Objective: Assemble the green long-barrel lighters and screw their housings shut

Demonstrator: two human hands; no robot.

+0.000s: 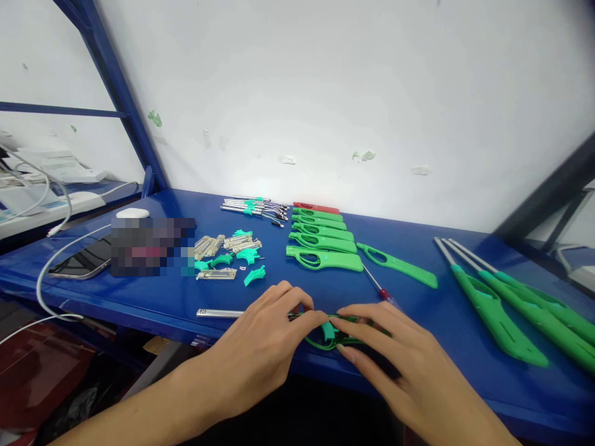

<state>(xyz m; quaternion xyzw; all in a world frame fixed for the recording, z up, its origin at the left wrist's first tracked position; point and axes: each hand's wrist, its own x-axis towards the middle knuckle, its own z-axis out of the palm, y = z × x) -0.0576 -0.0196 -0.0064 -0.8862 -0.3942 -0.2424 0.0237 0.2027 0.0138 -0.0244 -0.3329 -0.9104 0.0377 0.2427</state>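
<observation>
At the table's front edge lies a green lighter shell [320, 345] with a teal trigger piece [329, 331] in its loop. My left hand [267, 337] is closed, thumb and fingers pinching at the shell's left end, where a silver metal tube [218, 313] sticks out to the left. My right hand [395, 347] grips the handle part of the same shell from the right, its fingertips beside the teal trigger. The palm and fingers hide most of the handle.
Several green shells [325, 259], a red one [316, 207], metal tubes [242, 205], clear parts [216, 274] and teal triggers [255, 275] lie behind. A screwdriver [383, 293] sits near my right hand. Lighters [502, 322] lie right, a phone [83, 257] left.
</observation>
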